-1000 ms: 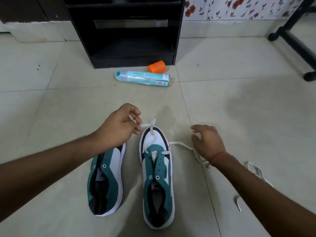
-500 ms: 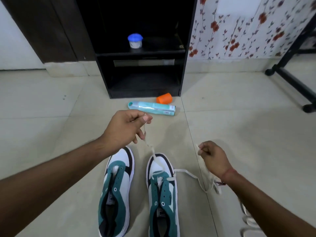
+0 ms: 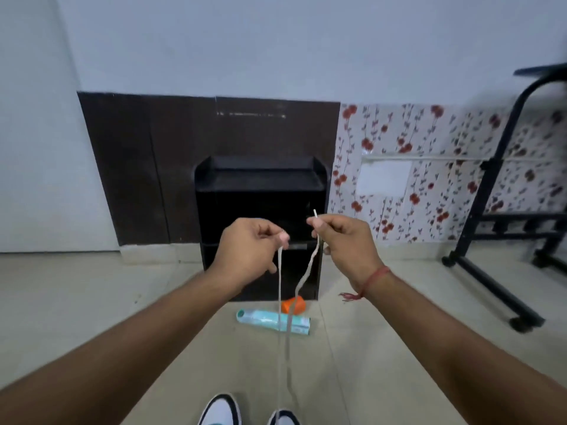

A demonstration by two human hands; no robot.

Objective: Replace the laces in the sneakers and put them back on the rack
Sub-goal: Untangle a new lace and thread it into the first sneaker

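Both hands are raised in front of the black rack (image 3: 260, 182). My left hand (image 3: 248, 250) pinches one end of the white lace (image 3: 288, 332), and my right hand (image 3: 343, 243) pinches the other end, its tip sticking up above the fingers. The two strands hang down, nearly taut, to the right sneaker (image 3: 283, 418), whose white and black toe shows at the bottom edge. The left sneaker (image 3: 221, 409) lies beside it, only its toe in view. The rest of both shoes is cut off by the frame.
A light blue tube (image 3: 264, 320) and an orange cap (image 3: 299, 303) lie on the tiled floor before the rack. A black metal stand on castors (image 3: 491, 280) occupies the right side. Dark panelling and flowered wallpaper back the rack.
Both hands rose from near the floor and drew the lace ends up and together. The view tilted up, so the sneakers slid to the bottom edge.
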